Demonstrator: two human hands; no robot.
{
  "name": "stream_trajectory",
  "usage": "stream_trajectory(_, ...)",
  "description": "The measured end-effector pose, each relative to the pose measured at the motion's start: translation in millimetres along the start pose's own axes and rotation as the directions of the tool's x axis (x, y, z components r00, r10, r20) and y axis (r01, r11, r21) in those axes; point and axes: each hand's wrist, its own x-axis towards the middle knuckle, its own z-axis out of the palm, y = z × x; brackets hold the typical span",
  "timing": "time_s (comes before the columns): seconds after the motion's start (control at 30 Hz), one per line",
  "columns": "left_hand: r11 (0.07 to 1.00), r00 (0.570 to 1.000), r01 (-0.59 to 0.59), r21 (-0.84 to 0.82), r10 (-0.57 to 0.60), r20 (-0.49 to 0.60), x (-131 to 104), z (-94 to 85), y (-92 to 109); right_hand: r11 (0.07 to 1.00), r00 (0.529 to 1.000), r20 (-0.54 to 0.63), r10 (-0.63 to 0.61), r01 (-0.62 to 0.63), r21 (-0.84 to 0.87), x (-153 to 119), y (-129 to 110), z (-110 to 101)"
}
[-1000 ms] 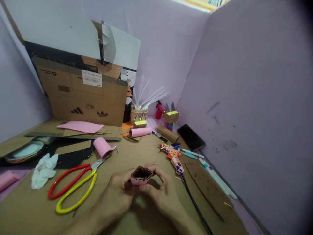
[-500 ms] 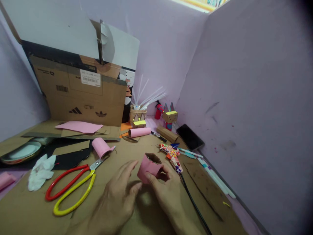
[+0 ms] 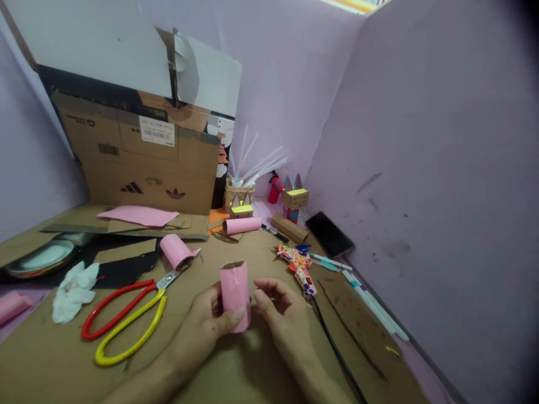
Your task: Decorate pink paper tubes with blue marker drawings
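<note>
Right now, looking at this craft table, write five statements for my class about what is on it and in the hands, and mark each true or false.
1. The left hand holds a pink-covered cardboard tube with an open end up. True.
2. The right hand grips the black smartphone. False: the smartphone lies near the wall, and that hand is beside the tube.
3. The scissors with one red and one yellow handle lie to the left of both hands. True.
4. The flower-patterned glue gun has a white cord. False: its cord is black.
5. The crumpled white tissue lies to the right of the glue gun. False: it is on the far side of the scissors, to the left.
</note>
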Motion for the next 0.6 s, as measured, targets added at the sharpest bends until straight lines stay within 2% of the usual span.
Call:
stream_trajectory(0.07, 0.999, 0.999, 0.026, -0.029, -0.025, 0.046, -1, 1.1, 1, 0.999, 0.999, 0.034, 0.024, -0.025, 0.028, 3, -1, -1)
stream_trajectory(0.13, 0.999, 0.995, 0.036, -0.029, -0.033, 0.096, -2, 2.3, 0, 0.994, 0.984, 0.179, 0.021, -0.039, 0.1, 4, -1, -1)
stream_trajectory(0.2, 0.999, 0.989, 0.04, -0.01, -0.038, 0.14, -2, 2.4, -4, 0.991, 0.965, 0.262, 0.015, -0.05, 0.126, 4, -2, 0)
stream_trajectory(0.33, 0.998, 0.986, 0.042, 0.039, -0.048, 0.162, 0, 0.6, -11, 0.991, 0.979, 0.179, 0.098, -0.113, 0.077, 1, -3, 1)
stream_trajectory(0.4, 0.997, 0.986, 0.05, 0.061, -0.059, 0.154, 0, 0.5, -12, 0.982, 0.978, 0.147, 0.145, -0.161, 0.104, 1, -3, 1)
stream_trajectory(0.6, 0.99, 0.989, 0.068, 0.121, -0.083, 0.12, -4, 3.2, -9, 0.93, 0.948, 0.186, 0.259, -0.297, 0.217, 0, -3, 2)
